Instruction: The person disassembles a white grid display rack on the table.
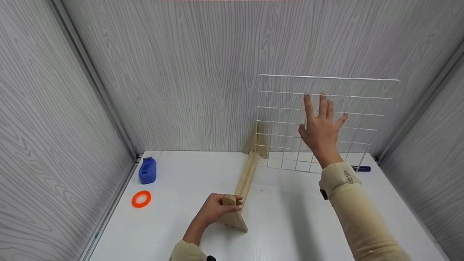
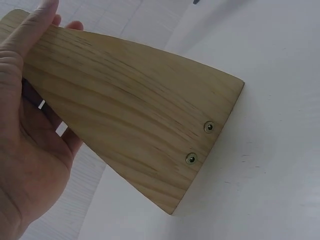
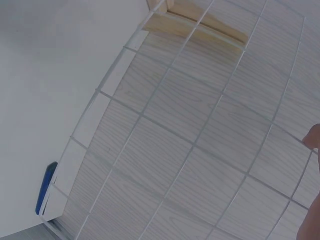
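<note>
A wooden stand has two tapered end boards joined by a long rail (image 1: 246, 177). My left hand (image 1: 217, 206) grips the narrow top of the near end board (image 2: 135, 100), thumb on its outer face; two screw heads show near its wide bottom edge. At the right, a white wire grid (image 1: 282, 121) stands upright, its left side beside the far end board (image 1: 261, 141). Spread fingers of my right hand (image 1: 320, 128) lie against the grid's wires. In the right wrist view only part of that hand shows at the edge. Whether the grid touches the stand, I cannot tell.
A blue tape dispenser (image 1: 147, 170) and an orange ring (image 1: 141, 199) are on the white table (image 1: 174, 224) at the left. Behind the grid's lower right corner lies a dark blue pen-like object (image 1: 362, 168). Wood-patterned panels (image 1: 188, 72) wall the back and sides.
</note>
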The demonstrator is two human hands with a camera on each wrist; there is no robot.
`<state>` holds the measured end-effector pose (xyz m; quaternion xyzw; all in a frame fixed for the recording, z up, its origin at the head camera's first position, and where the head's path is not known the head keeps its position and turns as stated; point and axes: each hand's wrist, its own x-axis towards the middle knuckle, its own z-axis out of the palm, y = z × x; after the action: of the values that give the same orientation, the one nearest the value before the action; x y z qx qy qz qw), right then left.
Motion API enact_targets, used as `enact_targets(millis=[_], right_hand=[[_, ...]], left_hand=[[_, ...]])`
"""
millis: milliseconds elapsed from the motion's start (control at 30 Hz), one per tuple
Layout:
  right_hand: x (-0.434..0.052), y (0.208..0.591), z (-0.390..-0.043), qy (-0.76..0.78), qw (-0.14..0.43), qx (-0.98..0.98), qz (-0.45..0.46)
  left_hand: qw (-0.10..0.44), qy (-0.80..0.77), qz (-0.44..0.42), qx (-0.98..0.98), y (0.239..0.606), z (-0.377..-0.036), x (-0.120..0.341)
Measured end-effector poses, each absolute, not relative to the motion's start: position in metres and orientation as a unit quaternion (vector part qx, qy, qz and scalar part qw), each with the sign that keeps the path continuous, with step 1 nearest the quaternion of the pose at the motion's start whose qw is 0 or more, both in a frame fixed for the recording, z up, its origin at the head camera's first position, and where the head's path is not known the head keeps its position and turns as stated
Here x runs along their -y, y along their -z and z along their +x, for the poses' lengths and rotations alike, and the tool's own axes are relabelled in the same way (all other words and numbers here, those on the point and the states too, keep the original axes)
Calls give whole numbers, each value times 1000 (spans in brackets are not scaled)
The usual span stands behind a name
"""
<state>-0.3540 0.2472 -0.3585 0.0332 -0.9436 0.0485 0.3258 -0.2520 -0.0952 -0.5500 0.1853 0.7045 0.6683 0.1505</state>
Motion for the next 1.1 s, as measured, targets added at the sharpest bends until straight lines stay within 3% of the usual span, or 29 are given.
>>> enact_targets(millis=[1100], right_hand=[[-259,374,-349,-40,289,956,18]], left_hand=[[71,-671,159,-721,555,-240,70]])
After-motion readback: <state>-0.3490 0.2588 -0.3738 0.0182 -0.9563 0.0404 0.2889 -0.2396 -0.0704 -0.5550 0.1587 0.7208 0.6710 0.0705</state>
